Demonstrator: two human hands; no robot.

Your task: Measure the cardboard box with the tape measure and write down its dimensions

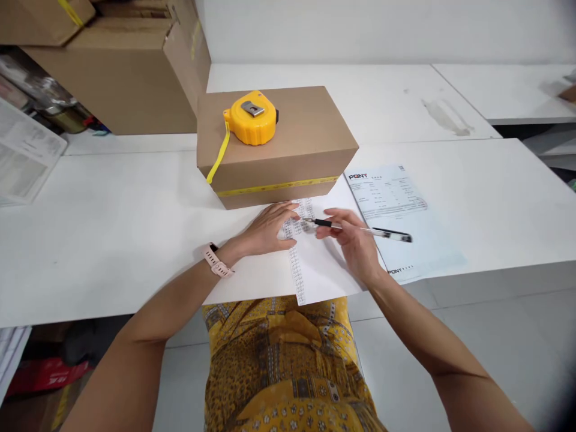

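Note:
A white sheet of paper with handwriting down its left side and across its upper part lies at the table's front edge. My right hand holds a pen with a black grip and clear barrel, its tip near the written lines. My left hand rests at the sheet's left margin, thumb and fingers apart, holding nothing. Behind the sheet stands a closed cardboard box with a strip of yellow measuring tape along its front. On top of the box sits a yellow tape measure with a metal clip.
A printed form marked PONY lies to the right, partly under the white sheet. Larger cardboard boxes are stacked at the back left, beside assorted packaged items. The white table ends just in front of my body.

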